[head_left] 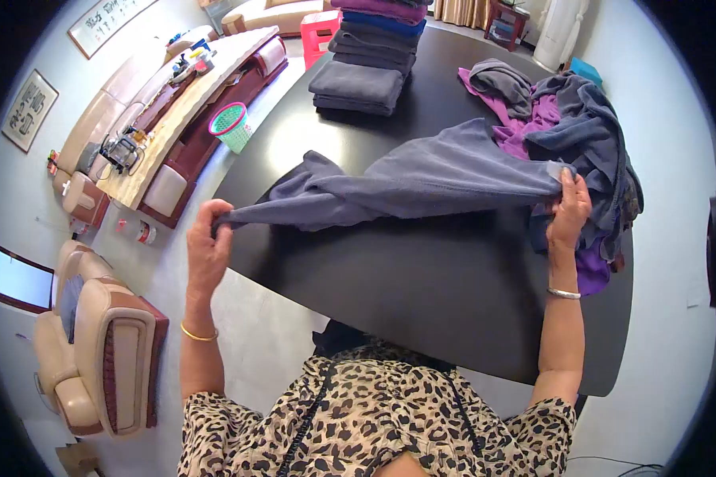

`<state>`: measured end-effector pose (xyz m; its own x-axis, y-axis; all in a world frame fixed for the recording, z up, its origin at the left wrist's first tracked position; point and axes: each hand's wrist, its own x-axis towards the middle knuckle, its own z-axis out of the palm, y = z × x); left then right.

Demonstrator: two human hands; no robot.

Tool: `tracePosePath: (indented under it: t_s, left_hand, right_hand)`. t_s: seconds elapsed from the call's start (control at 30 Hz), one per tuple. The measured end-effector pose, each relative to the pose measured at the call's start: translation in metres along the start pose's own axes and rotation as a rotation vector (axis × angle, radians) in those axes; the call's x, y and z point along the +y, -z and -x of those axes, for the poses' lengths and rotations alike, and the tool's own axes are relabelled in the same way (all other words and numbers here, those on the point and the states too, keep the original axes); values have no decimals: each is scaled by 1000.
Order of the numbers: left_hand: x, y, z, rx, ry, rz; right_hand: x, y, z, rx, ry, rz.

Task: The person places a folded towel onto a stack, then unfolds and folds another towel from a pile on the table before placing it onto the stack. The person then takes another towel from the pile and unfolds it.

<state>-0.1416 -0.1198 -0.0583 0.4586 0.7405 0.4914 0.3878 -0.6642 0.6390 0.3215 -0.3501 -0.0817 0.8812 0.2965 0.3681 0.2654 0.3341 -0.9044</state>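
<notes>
A grey cloth [422, 179], perhaps a towel, is stretched between my two hands over the dark table [398, 278]. My left hand [208, 242] pinches its narrow, bunched end beyond the table's left edge. At the other end, my right hand [569, 208] grips a corner close to a pale patch. The far side of the cloth hangs in loose folds toward the tabletop. Right beside my right hand lies a heap of crumpled grey and purple cloths [581, 127]. Behind the held cloth stands a stack of folded cloths [358, 83], mostly grey with purple and blue ones higher up.
Left of the table are a green and pink basket [231, 127] and a red stool [320, 36]. A long stone-topped table [191, 103] with assorted items stands farther left, near a beige armchair [107, 350]. A pale wall [668, 238] runs along the right.
</notes>
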Motion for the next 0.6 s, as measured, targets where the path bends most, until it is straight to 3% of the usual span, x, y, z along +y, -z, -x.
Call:
tracePosePath:
  t_s: [0.13, 0.23, 0.3, 0.43, 0.6]
  left_hand:
    - [-7, 8, 0, -25, -8, -19]
    - [-17, 15, 1, -49, -141, -86]
    - [-27, 20, 5, 38, 4, 139]
    - [-32, 41, 0, 58, 61, 447]
    - [-57, 51, -5, 154, -5, 557]
  right_hand:
    - [-5, 19, -10, 119, 20, 40]
    - [12, 44, -22, 179, -73, -11]
    - [12, 57, -25, 190, -63, 2]
    - [11, 81, -37, 267, -38, -8]
    - [3, 98, -43, 265, -11, 10]
